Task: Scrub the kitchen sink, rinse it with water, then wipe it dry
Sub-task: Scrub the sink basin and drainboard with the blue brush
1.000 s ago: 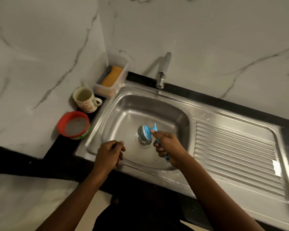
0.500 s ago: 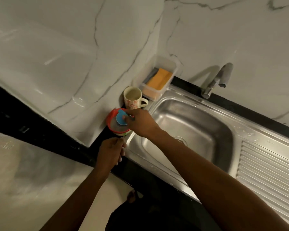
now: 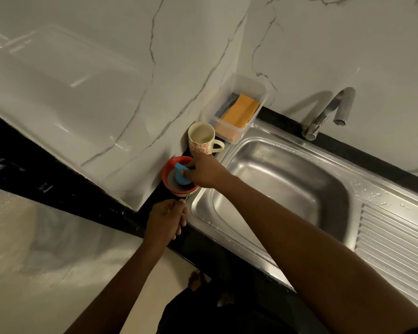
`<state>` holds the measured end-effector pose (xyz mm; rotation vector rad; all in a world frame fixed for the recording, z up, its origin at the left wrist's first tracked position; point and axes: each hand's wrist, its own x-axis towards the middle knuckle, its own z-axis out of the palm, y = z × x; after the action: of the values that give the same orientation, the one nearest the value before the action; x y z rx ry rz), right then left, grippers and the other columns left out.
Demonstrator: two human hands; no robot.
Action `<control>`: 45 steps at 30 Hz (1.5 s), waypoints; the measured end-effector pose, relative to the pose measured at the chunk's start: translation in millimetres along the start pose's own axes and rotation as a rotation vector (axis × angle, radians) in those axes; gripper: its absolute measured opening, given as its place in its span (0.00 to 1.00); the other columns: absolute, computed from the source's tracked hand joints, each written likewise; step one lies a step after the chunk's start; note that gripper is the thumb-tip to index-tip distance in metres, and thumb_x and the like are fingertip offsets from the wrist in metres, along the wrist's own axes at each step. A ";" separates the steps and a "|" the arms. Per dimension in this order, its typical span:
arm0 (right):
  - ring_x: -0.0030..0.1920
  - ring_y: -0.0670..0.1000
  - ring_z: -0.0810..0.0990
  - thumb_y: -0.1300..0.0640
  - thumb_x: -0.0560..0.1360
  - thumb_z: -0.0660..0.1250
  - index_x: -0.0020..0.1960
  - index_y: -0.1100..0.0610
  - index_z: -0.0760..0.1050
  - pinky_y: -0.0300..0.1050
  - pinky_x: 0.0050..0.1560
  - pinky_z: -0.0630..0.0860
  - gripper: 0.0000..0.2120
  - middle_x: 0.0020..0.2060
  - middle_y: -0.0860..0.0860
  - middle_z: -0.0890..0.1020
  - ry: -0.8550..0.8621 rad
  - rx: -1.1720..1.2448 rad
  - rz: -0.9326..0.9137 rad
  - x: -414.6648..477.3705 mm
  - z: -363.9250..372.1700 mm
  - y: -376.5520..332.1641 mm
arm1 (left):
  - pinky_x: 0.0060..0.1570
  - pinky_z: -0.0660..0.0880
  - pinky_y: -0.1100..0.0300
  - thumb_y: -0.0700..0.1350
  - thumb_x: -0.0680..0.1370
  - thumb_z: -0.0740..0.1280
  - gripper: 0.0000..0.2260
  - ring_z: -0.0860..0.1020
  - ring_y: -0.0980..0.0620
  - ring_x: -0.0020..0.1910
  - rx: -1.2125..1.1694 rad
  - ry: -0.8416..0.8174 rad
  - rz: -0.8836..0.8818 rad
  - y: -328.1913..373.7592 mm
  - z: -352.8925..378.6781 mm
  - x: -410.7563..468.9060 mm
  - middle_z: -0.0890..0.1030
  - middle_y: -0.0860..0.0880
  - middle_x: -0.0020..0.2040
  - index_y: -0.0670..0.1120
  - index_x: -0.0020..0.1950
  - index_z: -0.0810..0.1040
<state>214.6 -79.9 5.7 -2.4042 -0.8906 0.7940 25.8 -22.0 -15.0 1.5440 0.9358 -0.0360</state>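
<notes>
Steel sink (image 3: 287, 179) in black counter (image 3: 333, 141), veined white marble wall (image 3: 106, 80) behind

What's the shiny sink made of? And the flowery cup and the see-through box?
Shiny grey kitchen sink: looks like stainless steel, brushed and gleaming; it mirrors the light.
Cream mug with red flowers: probably glazed ceramic, smooth and glossy with thick walls.
Clear rectangular box: seems to be thin plastic, slightly cloudy; the orange sponge shows through its side.
</notes>
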 end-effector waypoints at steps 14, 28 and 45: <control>0.37 0.51 0.80 0.49 0.78 0.68 0.47 0.57 0.77 0.45 0.32 0.73 0.11 0.36 0.50 0.79 0.062 -0.109 -0.028 -10.7 4.1 -7.7 | 0.27 0.70 0.60 0.50 0.84 0.66 0.15 0.74 0.49 0.26 0.034 -0.001 0.032 5.3 18.9 -13.1 0.80 0.45 0.31 0.41 0.44 0.80; 0.41 0.52 0.83 0.47 0.80 0.68 0.53 0.60 0.82 0.47 0.40 0.79 0.15 0.42 0.53 0.83 -0.010 -0.023 -0.091 -1.3 27.1 -14.9 | 0.25 0.69 0.61 0.47 0.85 0.63 0.12 0.73 0.53 0.25 -0.042 0.103 -0.013 15.6 13.6 2.4 0.80 0.45 0.33 0.40 0.52 0.81; 0.35 0.51 0.79 0.47 0.83 0.67 0.60 0.61 0.82 0.42 0.31 0.74 0.17 0.39 0.55 0.82 0.114 0.358 0.015 -71.0 -52.7 23.4 | 0.24 0.67 0.62 0.44 0.83 0.64 0.09 0.71 0.54 0.24 -0.017 0.081 -0.007 18.2 56.3 -11.2 0.79 0.45 0.31 0.43 0.47 0.83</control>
<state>214.6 -156.3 55.9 -2.1190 -0.6257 0.7431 55.7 -73.7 -7.3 1.5355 1.0027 0.0296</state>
